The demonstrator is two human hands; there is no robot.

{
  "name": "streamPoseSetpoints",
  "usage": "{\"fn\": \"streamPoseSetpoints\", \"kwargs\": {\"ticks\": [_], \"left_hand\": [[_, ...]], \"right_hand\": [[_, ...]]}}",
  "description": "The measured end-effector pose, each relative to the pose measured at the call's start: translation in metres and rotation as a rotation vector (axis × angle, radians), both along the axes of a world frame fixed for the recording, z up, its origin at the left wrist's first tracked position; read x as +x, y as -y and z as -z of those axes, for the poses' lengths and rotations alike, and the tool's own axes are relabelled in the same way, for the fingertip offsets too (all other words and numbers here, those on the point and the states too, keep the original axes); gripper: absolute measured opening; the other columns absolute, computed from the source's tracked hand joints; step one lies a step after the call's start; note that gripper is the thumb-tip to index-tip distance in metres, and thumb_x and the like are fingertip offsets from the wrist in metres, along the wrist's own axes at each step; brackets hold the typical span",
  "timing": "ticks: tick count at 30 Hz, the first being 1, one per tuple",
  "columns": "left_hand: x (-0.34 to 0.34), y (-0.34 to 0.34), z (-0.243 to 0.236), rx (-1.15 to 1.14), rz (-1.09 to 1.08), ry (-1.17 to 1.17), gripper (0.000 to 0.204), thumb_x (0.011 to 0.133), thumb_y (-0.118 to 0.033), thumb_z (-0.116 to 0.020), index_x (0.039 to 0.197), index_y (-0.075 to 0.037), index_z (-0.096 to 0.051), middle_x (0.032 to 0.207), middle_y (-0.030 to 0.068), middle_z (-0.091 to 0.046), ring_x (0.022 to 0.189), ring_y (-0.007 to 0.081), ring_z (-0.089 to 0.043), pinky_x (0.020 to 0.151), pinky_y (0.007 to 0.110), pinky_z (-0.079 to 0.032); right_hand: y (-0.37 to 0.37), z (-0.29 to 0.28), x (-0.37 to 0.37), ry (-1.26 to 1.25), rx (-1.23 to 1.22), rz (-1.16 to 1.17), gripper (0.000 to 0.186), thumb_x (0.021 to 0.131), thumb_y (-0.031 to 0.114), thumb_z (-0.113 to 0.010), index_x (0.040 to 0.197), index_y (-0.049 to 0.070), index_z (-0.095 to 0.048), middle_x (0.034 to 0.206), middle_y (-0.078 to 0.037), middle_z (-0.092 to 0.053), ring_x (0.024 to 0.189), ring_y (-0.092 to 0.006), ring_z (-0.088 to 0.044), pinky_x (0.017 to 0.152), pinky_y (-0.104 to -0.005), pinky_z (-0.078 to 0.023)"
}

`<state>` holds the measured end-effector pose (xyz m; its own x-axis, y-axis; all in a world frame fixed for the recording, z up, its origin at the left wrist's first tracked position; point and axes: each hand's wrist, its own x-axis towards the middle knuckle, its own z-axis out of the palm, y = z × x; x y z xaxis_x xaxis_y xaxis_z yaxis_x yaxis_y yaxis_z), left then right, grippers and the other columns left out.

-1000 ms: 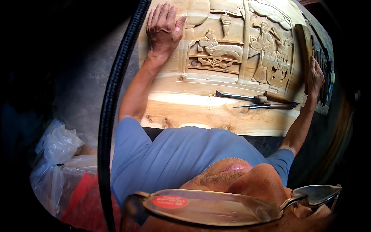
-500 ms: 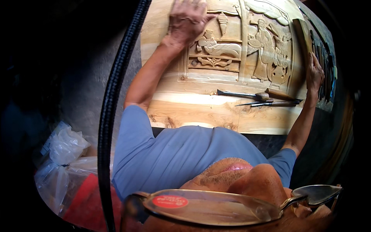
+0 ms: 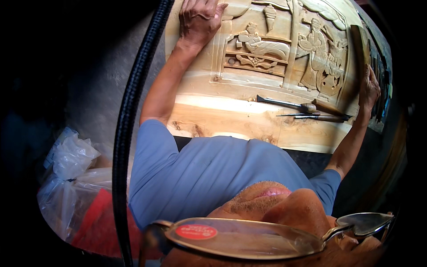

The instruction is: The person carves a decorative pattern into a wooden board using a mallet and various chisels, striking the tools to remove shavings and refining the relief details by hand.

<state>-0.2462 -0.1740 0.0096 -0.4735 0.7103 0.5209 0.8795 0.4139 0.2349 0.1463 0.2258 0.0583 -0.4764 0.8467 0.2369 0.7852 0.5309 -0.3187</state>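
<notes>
A large pale carved wooden panel [image 3: 231,120] with relief figures lies in front of me. My left hand [image 3: 200,20] rests palm down on its carved upper left part, fingers spread, holding nothing. My right hand [image 3: 369,89] is at the panel's right edge, fingers curled over that edge beside a dark wooden strip [image 3: 359,42]. Two or three chisels [image 3: 289,106] with wooden handles lie on the plain lower band of the panel, just left of my right hand and not touched by it.
A thick black hose [image 3: 133,111] runs top to bottom along the panel's left side. Clear plastic bags [image 3: 71,160] and a red object [image 3: 98,218] lie at lower left. My blue shirt, chin and glasses [image 3: 249,236] fill the lower view.
My left hand has slid up and to the right across the carved panel. My right hand has stayed on the right edge.
</notes>
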Motion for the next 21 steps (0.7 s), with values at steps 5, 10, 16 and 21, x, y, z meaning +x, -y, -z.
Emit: {"fn": "streamPoseSetpoints", "kwargs": {"ticks": [5,10,16,21], "left_hand": [[0.008,-0.01,-0.021,0.129,0.053,-0.024,0.022,0.088,-0.021,-0.068,0.098,-0.002,-0.074,0.106,0.0198,-0.073,0.103,0.0386,-0.067,0.095,0.048,-0.051],[0.009,-0.022,-0.03,0.188,0.078,-0.022,0.024,0.086,-0.017,-0.068,0.102,0.0,-0.074,0.112,0.0209,-0.073,0.108,0.039,-0.067,0.099,0.048,-0.05],[0.001,-0.007,-0.025,0.134,0.021,-0.047,0.026,0.086,-0.016,-0.068,0.104,0.001,-0.074,0.117,0.0218,-0.072,0.112,0.0392,-0.066,0.102,0.047,-0.05],[0.001,-0.017,-0.027,0.191,0.073,-0.147,0.029,0.087,-0.019,-0.07,0.111,-0.002,-0.072,0.114,0.0209,-0.071,0.106,0.0389,-0.067,0.097,0.045,-0.051]], "right_hand": [[-0.004,-0.001,0.003,0.0,-0.012,0.023,0.049,0.104,0.054,-0.053,0.132,0.019,-0.071,0.13,-0.005,-0.073,0.123,-0.0209,-0.067,0.103,-0.0312,-0.049],[-0.011,-0.012,0.008,0.035,-0.054,0.121,0.055,0.101,0.061,-0.054,0.132,0.019,-0.072,0.126,-0.009,-0.074,0.12,-0.0236,-0.068,0.102,-0.0336,-0.049],[-0.037,0.0,0.01,-0.031,-0.081,0.045,0.057,0.101,0.061,-0.055,0.134,0.017,-0.07,0.126,-0.011,-0.074,0.119,-0.0255,-0.069,0.1,-0.0339,-0.05],[-0.053,0.004,0.031,-0.173,-0.191,-0.059,0.05,0.106,0.051,-0.054,0.135,0.013,-0.069,0.122,-0.008,-0.075,0.116,-0.0173,-0.068,0.099,-0.0313,-0.051]]}}
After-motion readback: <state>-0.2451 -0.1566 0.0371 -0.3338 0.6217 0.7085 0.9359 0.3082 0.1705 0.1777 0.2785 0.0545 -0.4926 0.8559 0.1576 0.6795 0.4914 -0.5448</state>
